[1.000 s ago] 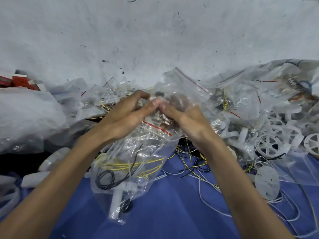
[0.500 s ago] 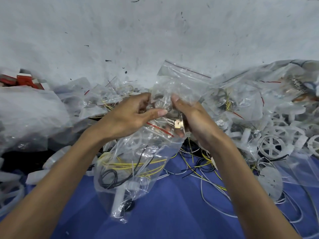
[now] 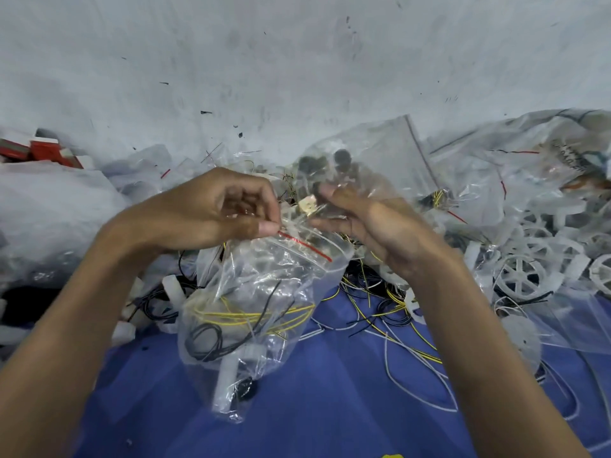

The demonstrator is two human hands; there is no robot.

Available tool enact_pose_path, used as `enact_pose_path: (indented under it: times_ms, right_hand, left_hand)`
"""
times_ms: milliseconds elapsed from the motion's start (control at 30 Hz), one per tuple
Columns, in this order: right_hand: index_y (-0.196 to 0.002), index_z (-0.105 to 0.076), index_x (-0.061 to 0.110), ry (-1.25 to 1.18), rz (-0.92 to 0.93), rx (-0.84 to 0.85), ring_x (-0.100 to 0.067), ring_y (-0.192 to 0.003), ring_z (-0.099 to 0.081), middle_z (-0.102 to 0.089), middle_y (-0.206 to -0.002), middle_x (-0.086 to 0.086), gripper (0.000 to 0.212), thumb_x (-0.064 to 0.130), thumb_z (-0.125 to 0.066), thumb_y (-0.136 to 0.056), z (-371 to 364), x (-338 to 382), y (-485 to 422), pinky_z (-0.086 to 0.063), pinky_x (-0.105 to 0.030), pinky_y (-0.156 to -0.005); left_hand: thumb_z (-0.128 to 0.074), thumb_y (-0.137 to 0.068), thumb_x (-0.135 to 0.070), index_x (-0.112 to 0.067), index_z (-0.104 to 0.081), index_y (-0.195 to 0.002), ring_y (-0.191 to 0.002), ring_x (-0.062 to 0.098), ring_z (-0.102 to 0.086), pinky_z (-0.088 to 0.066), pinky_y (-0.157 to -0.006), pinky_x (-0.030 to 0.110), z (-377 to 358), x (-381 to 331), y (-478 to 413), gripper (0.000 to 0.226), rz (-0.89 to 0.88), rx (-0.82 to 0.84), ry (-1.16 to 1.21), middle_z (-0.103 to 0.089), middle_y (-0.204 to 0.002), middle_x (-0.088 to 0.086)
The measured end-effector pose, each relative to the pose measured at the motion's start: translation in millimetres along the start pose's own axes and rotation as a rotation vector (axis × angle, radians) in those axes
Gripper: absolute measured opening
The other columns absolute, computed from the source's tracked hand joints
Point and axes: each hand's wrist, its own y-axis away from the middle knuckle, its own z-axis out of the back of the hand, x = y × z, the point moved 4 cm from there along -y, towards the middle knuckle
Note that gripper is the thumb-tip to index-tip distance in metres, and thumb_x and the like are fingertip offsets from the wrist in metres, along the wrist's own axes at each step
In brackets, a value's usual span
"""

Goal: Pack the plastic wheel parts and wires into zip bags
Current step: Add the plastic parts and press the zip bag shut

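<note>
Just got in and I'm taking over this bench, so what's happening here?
A person is filling a clear zip bag that already holds yellow and black wires. The left hand pinches its red-striped mouth; the right hand brings a small tan part to the opening. Loose wires and white wheels lie around.

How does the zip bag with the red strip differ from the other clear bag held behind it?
The zip bag with the red strip hangs low from the left hand and holds yellow and black wires plus white parts; the other clear bag sits higher, at the right hand, holding dark round pieces. The first shows a red strip at its mouth; the second shows a grey edge line. Both are see-through plastic.
</note>
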Motion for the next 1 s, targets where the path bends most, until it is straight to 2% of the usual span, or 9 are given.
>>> enact_pose_path:
  times_ms: [67, 133, 300, 433, 533, 567, 700, 900, 1000]
  right_hand:
    - [-0.101, -0.063, 0.032, 0.235, -0.006, 0.068, -0.002, -0.076, -0.069, -0.071, -0.082, 0.021, 0.017, 0.023, -0.064, -0.087, -3.5, -6.5, 4.2, -0.05, -0.009, -0.055]
    - [-0.093, -0.065, 0.04, 0.471, 0.019, 0.156, 0.002, -0.085, -0.065, -0.07, -0.089, 0.021, 0.018, 0.024, -0.062, -0.088, -7.1, -9.3, 5.2, -0.054, -0.019, -0.075]
    - [-0.09, -0.06, 0.026, 0.731, 0.033, 0.446, 0.01, -0.079, -0.055, -0.06, -0.082, 0.025, 0.023, 0.004, -0.066, -0.084, -26.5, -10.9, 16.6, -0.044, -0.009, -0.077]
    - [-0.099, -0.058, 0.014, 0.579, 0.036, 0.362, 0.001, -0.074, -0.051, -0.055, -0.08, 0.011, 0.021, 0.014, -0.07, -0.082, -28.8, -8.4, 17.7, -0.043, -0.018, -0.073]
    - [-0.113, -0.054, -0.003, 0.694, -0.054, 0.426, -0.003, -0.098, -0.061, -0.067, -0.105, -0.009, 0.038, 0.028, -0.058, -0.091, -24.5, -15.1, 16.2, -0.037, -0.019, -0.099]
    - [-0.113, -0.056, -0.004, 0.743, -0.056, 0.438, -0.01, -0.1, -0.017, -0.064, -0.109, -0.016, 0.038, 0.027, -0.055, -0.093, -23.5, -15.3, 15.7, -0.035, -0.016, -0.1]
    - [-0.085, -0.064, 0.016, 0.714, 0.127, 0.088, -0.013, -0.071, -0.053, -0.068, -0.086, -0.021, 0.011, 0.019, -0.056, -0.092, -13.2, 2.3, 3.0, -0.047, -0.035, -0.07]
    - [-0.079, -0.066, 0.012, 0.99, -0.04, 0.185, 0.006, -0.064, -0.056, -0.063, -0.065, 0.01, 0.089, 0.083, -0.012, -0.075, -9.9, -3.3, 6.3, -0.036, -0.015, -0.061]
    - [-0.079, -0.061, 0.018, 1.088, 0.399, 0.045, -0.007, -0.063, -0.053, -0.061, -0.067, -0.002, 0.035, 0.049, -0.05, -0.09, -10.2, 6.7, 2.7, -0.038, -0.024, -0.061]
  left_hand:
    - [-0.063, -0.079, -0.028, -0.028, -0.062, -0.074, -0.067, 0.004, -0.057, -0.044, -0.066, 0.013, 2.3, 0.6, 0.0, 0.005, 0.019, -0.033, -0.015, -0.061, -0.07, -0.006]
    - [-0.059, -0.081, -0.029, -0.031, -0.058, -0.073, -0.064, 0.004, -0.056, -0.045, -0.064, 0.015, 4.8, 2.2, -0.1, 0.008, 0.035, -0.073, -0.049, -0.059, -0.068, -0.006]
    - [-0.059, -0.088, -0.007, -0.025, -0.053, -0.079, -0.069, -0.001, -0.05, -0.04, -0.065, 0.01, -14.0, -12.4, -8.7, 0.022, -0.063, -0.12, -0.146, -0.055, -0.07, -0.011]
    - [-0.062, -0.087, -0.014, -0.03, -0.052, -0.08, -0.072, -0.002, -0.051, -0.041, -0.07, 0.011, -15.4, -26.8, -10.9, 0.019, -0.147, -0.241, -0.16, -0.055, -0.074, -0.012]
    - [-0.06, -0.083, -0.018, -0.028, -0.053, -0.081, -0.069, 0.007, -0.054, -0.042, -0.071, 0.014, -7.0, -29.9, -4.5, 0.012, -0.168, -0.328, -0.195, -0.059, -0.074, -0.007]
    - [-0.061, -0.084, -0.017, -0.027, -0.054, -0.081, -0.07, 0.011, -0.055, -0.042, -0.071, 0.014, -5.8, -30.1, -3.0, 0.012, -0.168, -0.344, -0.213, -0.06, -0.075, -0.005]
    - [-0.06, -0.085, -0.018, -0.025, -0.054, -0.083, -0.069, 0.009, -0.053, -0.042, -0.069, 0.011, 2.1, -33.8, -1.5, 0.01, -0.218, -0.457, -0.229, -0.059, -0.076, -0.006]
    - [-0.066, -0.087, -0.013, -0.011, -0.059, -0.085, -0.065, 0.01, -0.052, -0.043, -0.068, 0.016, 1.8, -23.2, -6.3, 0.007, -0.156, -0.538, -0.251, -0.059, -0.074, -0.009]
    - [-0.067, -0.085, -0.021, -0.019, -0.06, -0.085, -0.064, 0.007, -0.054, -0.043, -0.066, 0.015, 10.4, -26.5, -3.3, 0.008, -0.209, -0.597, -0.292, -0.062, -0.075, -0.011]
